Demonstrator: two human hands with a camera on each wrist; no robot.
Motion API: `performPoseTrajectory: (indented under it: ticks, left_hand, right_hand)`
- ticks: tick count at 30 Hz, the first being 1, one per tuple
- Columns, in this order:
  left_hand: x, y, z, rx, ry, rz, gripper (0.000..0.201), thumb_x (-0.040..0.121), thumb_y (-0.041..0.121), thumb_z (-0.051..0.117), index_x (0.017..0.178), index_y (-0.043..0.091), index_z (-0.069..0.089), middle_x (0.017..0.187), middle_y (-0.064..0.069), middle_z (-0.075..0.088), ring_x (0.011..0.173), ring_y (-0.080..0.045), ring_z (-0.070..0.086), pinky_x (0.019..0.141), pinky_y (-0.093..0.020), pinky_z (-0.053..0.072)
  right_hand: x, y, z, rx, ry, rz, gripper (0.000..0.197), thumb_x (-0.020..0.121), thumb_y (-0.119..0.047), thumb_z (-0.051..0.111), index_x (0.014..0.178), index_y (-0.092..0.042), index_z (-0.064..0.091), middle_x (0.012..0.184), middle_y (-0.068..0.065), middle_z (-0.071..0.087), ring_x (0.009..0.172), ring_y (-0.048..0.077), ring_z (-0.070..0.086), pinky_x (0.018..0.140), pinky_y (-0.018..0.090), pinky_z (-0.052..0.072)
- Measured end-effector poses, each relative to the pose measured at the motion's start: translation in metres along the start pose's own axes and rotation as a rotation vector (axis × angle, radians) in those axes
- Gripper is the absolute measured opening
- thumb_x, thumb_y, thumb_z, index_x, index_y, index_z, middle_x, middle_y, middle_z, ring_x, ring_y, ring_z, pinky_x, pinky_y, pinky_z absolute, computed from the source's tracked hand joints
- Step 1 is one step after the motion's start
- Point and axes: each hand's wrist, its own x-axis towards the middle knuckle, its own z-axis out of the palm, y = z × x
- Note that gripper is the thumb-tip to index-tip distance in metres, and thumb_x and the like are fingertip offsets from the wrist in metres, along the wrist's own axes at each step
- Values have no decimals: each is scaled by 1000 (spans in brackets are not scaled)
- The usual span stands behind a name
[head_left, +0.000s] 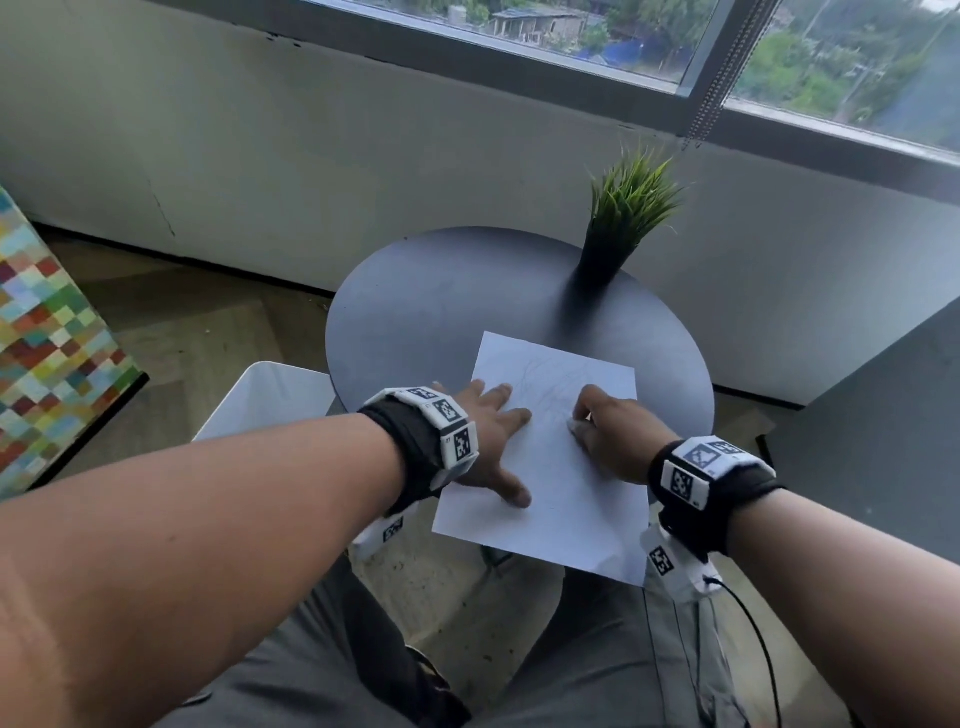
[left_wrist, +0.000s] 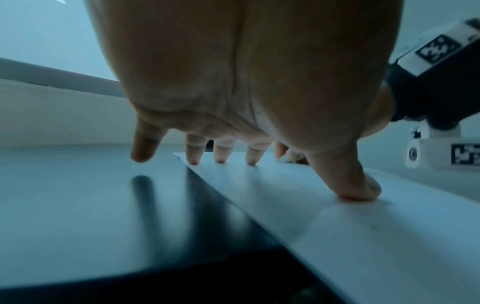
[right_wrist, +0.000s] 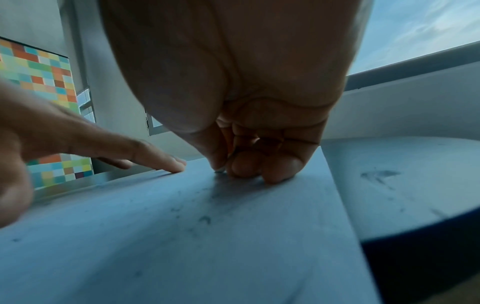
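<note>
A white sheet of paper (head_left: 571, 499) with faint pencil scribbles lies on a round dark table (head_left: 441, 301), its near end hanging over the table's edge. My left hand (head_left: 493, 431) rests on the sheet's left side, fingers spread and straight, with the fingertips (left_wrist: 363, 191) pressing the paper (left_wrist: 363, 236) down. My right hand (head_left: 608, 431) is curled on the sheet's right half. It pinches a small white eraser-like piece (head_left: 576, 427) against the paper (right_wrist: 207, 226). From the right wrist view the curled fingers (right_wrist: 272, 172) touch the sheet and hide most of the piece.
A potted grass plant (head_left: 623, 208) stands at the table's far right. A white bin (head_left: 265, 400) sits on the floor to the left. A chequered multicolour panel (head_left: 47, 338) stands at far left, a dark cabinet (head_left: 883, 415) at right. A wall and window lie behind.
</note>
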Motion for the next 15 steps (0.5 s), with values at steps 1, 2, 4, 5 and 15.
performPoseTrajectory:
  ticks: [1, 2, 4, 5, 15]
  left_hand:
    - [0, -1, 3, 0, 12, 7, 115, 68, 87, 59, 157, 36, 8, 168, 0, -3, 152, -28, 2, 114, -68, 15]
    - [1, -3, 4, 1, 18, 11, 117, 67, 86, 60, 157, 37, 6, 168, 0, -3, 152, -28, 2, 114, -68, 14]
    - [2, -6, 6, -16, 9, 9, 119, 65, 86, 62, 157, 39, 3, 168, 2, -6, 153, -27, -1, 114, -70, 12]
    - [1, -7, 6, -26, 3, 10, 120, 64, 86, 63, 157, 40, 2, 168, 2, -7, 153, -26, -2, 113, -71, 12]
    - [-1, -20, -6, -3, -21, -5, 118, 67, 83, 65, 158, 37, 5, 168, -1, -2, 152, -28, 6, 116, -66, 15]
  right_hand:
    - [-3, -3, -1, -12, 4, -12, 15, 95, -35, 46, 100, -21, 46, 99, 11, 63, 87, 32, 57, 77, 39, 49]
    - [-9, -8, -1, -22, 3, -40, 16, 95, -35, 45, 102, -21, 46, 102, 11, 63, 89, 33, 57, 78, 39, 49]
    - [-24, -25, 4, -58, -47, -170, 18, 96, -34, 44, 109, -20, 45, 106, 10, 62, 94, 33, 57, 78, 38, 46]
    - [-33, -36, 8, -96, -97, -265, 20, 97, -32, 43, 112, -19, 45, 107, 9, 63, 96, 32, 57, 76, 37, 44]
    - [-7, -7, -2, 39, -46, -75, 14, 95, -39, 49, 98, -25, 47, 94, 5, 62, 84, 28, 56, 77, 37, 50]
